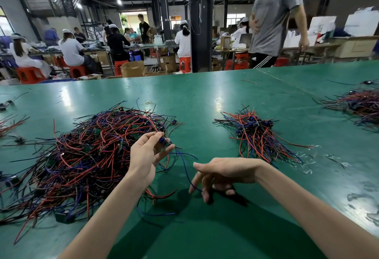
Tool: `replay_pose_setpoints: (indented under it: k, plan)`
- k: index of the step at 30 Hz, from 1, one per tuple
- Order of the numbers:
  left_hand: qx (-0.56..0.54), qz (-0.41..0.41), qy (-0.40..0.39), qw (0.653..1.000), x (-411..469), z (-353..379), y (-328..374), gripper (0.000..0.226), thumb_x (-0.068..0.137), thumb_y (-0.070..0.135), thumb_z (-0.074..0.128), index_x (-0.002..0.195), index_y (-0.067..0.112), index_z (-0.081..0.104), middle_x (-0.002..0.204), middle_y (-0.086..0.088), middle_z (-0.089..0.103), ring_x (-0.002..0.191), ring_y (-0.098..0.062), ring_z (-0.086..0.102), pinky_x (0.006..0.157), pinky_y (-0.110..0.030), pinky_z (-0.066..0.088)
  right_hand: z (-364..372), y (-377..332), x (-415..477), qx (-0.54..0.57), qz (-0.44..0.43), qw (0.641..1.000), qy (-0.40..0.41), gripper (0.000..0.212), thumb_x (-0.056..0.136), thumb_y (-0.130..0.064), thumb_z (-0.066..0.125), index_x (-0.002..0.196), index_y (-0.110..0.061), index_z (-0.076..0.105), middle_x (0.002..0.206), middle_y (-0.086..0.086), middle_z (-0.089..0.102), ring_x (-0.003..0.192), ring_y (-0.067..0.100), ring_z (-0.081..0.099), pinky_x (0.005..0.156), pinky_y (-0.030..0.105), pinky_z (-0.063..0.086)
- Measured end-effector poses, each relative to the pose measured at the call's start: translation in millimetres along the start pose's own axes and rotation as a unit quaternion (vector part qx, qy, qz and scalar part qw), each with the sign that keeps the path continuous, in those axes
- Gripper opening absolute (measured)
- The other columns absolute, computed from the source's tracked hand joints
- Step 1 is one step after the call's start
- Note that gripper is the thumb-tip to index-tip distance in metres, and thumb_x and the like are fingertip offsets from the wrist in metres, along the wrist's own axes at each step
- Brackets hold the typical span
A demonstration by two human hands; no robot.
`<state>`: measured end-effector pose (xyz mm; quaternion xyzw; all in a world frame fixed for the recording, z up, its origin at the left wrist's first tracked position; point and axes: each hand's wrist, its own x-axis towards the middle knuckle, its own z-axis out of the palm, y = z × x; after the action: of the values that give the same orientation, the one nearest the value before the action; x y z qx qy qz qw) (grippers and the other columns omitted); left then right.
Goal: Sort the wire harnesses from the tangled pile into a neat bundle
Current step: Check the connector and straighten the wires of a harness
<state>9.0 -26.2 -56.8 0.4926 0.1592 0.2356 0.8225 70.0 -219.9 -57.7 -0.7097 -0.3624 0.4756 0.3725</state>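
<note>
The head view looks across a factory hall where workers sit on red stools at far benches. A person in a grey shirt stands at the far edge of a green table.

A big tangled pile of red, blue and black wires fills the table's near-left part. A tidier bundle lies right of the middle, well apart from it, and another heap sits at the right edge.

The left hand is raised at the pile's right rim and pinches one harness by its blue plug. The right hand hovers near the front edge, fingers hanging loose and spread. A blue wire from the harness brushes its forefinger.
</note>
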Motion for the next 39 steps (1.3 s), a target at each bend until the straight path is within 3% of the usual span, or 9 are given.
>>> replay_pose_setpoints:
  k: [4, 10, 12, 15, 19, 22, 25, 35, 39]
  plan:
    - [-0.007, -0.021, -0.005, 1.0, -1, 2, -1, 0.007, 0.093, 0.006, 0.055, 0.087, 0.003, 0.058, 0.074, -0.014, 0.062, 0.058, -0.013, 0.064, 0.05, -0.02, 0.054, -4, -3, -1, -0.013, 0.0, 1.0, 0.017, 0.062, 0.094, -0.065, 0.025, 0.112, -0.024, 0.068, 0.084, 0.01, 0.072, 0.039, 0.009, 0.027, 0.035, 0.018, 0.034]
    - [-0.031, -0.032, -0.001, 0.999, -2, 1, 3, 0.008, 0.093, 0.006, 0.055, 0.087, 0.003, 0.059, 0.066, -0.011, 0.065, 0.055, -0.013, 0.066, 0.052, -0.02, 0.054, -12, -5, -12, 0.003, -0.02, 0.996, -0.092, 0.064, 0.094, -0.06, 0.029, 0.122, -0.013, 0.062, 0.059, 0.005, 0.066, 0.028, 0.006, 0.02, 0.031, 0.015, 0.034]
    - [-0.038, -0.041, 0.002, 0.998, -3, 2, 4, 0.009, 0.093, 0.007, 0.055, 0.086, 0.003, 0.059, 0.064, -0.011, 0.065, 0.053, -0.013, 0.065, 0.049, -0.019, 0.053, -13, -5, -13, -0.002, -0.017, 0.998, -0.056, 0.065, 0.092, -0.063, 0.03, 0.116, -0.015, 0.067, 0.044, 0.003, 0.056, 0.026, 0.006, 0.02, 0.031, 0.014, 0.031]
    - [-0.043, -0.062, 0.004, 0.997, -4, 3, 5, 0.012, 0.093, 0.009, 0.056, 0.084, 0.003, 0.06, 0.066, -0.011, 0.066, 0.05, -0.011, 0.064, 0.045, -0.017, 0.051, -9, -6, -7, -0.025, -0.019, 0.995, 0.098, 0.067, 0.084, -0.071, 0.037, 0.1, -0.018, 0.075, 0.033, -0.001, 0.035, 0.026, 0.009, 0.021, 0.033, 0.015, 0.026]
    - [-0.03, -0.092, -0.012, 0.995, -6, 5, 2, 0.01, 0.093, 0.012, 0.057, 0.087, 0.005, 0.061, 0.066, -0.01, 0.068, 0.048, -0.008, 0.062, 0.043, -0.015, 0.049, -2, -6, 9, 0.012, -0.101, 0.961, 0.257, 0.05, 0.082, -0.057, 0.055, 0.092, -0.012, 0.073, 0.047, 0.002, 0.048, 0.034, 0.01, 0.029, 0.036, 0.016, 0.022]
    - [0.015, -0.096, -0.026, 0.995, -9, 8, -3, 0.006, 0.092, 0.013, 0.059, 0.088, 0.009, 0.062, 0.066, -0.006, 0.07, 0.048, -0.006, 0.062, 0.042, -0.014, 0.047, 9, -7, 20, 0.078, -0.161, 0.948, 0.263, 0.033, 0.09, -0.033, 0.06, 0.089, -0.001, 0.066, 0.052, -0.007, 0.051, 0.033, 0.005, 0.028, 0.034, 0.015, 0.021]
    - [0.074, -0.086, -0.055, 0.992, -15, 11, -8, 0.009, 0.091, 0.015, 0.059, 0.083, 0.018, 0.059, 0.058, 0.005, 0.066, 0.045, -0.001, 0.057, 0.036, -0.011, 0.038, 19, -8, 27, 0.098, -0.179, 0.94, 0.272, 0.017, 0.091, -0.025, 0.061, 0.077, -0.016, 0.063, 0.051, -0.007, 0.057, 0.033, 0.005, 0.032, 0.033, 0.014, 0.022]
    - [0.152, -0.069, -0.106, 0.98, -17, 10, -12, 0.005, 0.091, 0.019, 0.06, 0.086, 0.022, 0.062, 0.079, 0.005, 0.07, 0.073, -0.001, 0.065, 0.036, -0.013, 0.025, 14, -7, 21, 0.187, -0.153, 0.927, 0.286, 0.018, 0.096, -0.015, 0.051, 0.084, -0.005, 0.06, 0.047, 0.005, 0.056, 0.025, 0.006, 0.031, 0.03, 0.009, 0.022]
    - [0.155, -0.084, -0.127, 0.976, -18, 10, -10, 0.01, 0.093, 0.022, 0.055, 0.098, 0.023, 0.064, 0.092, 0.001, 0.074, 0.081, -0.005, 0.068, 0.036, -0.013, 0.028, 2, -9, 13, 0.254, -0.197, 0.892, 0.317, 0.017, 0.096, -0.014, 0.05, 0.087, -0.007, 0.062, 0.048, 0.005, 0.056, 0.025, 0.006, 0.034, 0.032, 0.009, 0.023]
